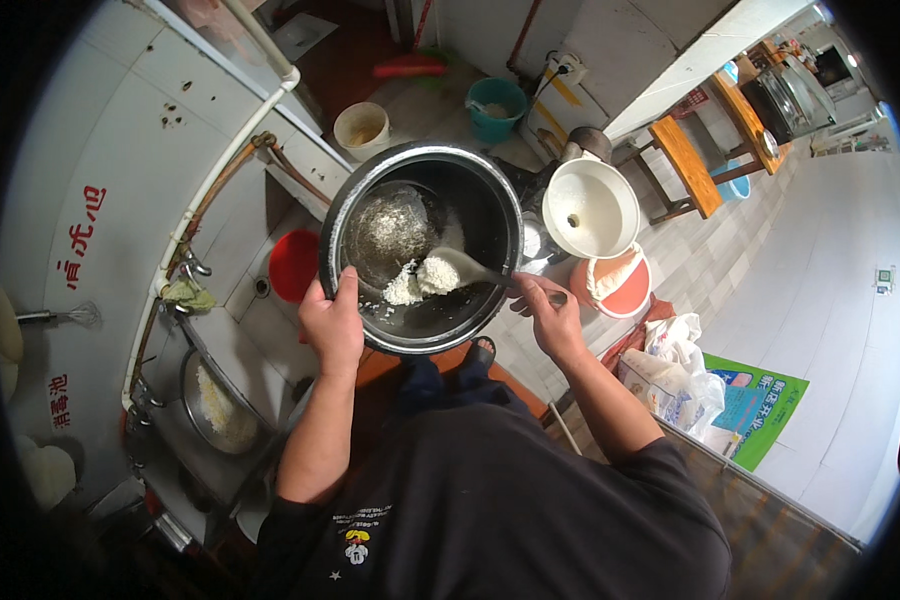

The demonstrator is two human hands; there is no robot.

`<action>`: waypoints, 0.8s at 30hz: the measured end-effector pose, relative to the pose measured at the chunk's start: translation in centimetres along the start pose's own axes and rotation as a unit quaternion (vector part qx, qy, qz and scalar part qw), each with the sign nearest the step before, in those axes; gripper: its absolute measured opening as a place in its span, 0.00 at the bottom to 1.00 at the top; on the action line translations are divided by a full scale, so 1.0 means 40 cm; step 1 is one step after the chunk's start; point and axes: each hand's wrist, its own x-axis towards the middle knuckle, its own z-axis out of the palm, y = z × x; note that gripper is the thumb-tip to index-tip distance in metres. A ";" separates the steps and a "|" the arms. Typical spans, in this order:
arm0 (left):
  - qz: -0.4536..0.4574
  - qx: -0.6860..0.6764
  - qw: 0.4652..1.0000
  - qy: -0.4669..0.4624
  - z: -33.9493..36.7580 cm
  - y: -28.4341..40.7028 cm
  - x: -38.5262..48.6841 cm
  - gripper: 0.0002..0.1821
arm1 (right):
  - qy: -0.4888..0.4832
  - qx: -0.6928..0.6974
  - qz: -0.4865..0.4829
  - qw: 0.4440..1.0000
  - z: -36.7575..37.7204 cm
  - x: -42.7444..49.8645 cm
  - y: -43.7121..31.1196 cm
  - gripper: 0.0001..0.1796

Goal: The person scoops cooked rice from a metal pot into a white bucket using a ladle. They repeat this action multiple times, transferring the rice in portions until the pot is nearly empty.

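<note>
My left hand (335,322) grips the near-left rim of a large dark round pot (487,202), thumb over the edge. In my right hand (547,311), at the pot's right side, is the handle of a grey spoon or rice paddle (474,268). White cooked rice (437,276) lies on the spoon's bowl, and more rice (403,288) clings beside it on the pot's inside. Starchy residue (391,217) coats part of the pot's bottom. The pot is tilted, its opening facing me.
A white basin with a hole (591,210) stands right of the pot, above a pink bucket (622,285). At left are a red bucket (295,265) and a sink holding a metal bowl with rice (214,397). Beyond stand a whitish bucket (361,131) and a teal bucket (495,109).
</note>
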 end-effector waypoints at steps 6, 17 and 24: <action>0.014 -0.073 0.997 -0.021 0.025 -0.003 0.006 0.09 | -0.016 0.085 0.048 0.995 -0.034 0.012 0.043 0.20; -0.011 -0.022 1.000 0.002 0.054 -0.048 0.037 0.13 | 0.076 0.262 0.056 0.961 -0.187 0.005 0.038 0.20; -0.070 -0.064 0.995 0.022 0.039 -0.094 0.053 0.15 | 0.276 0.151 -0.027 0.949 -0.425 0.157 0.113 0.21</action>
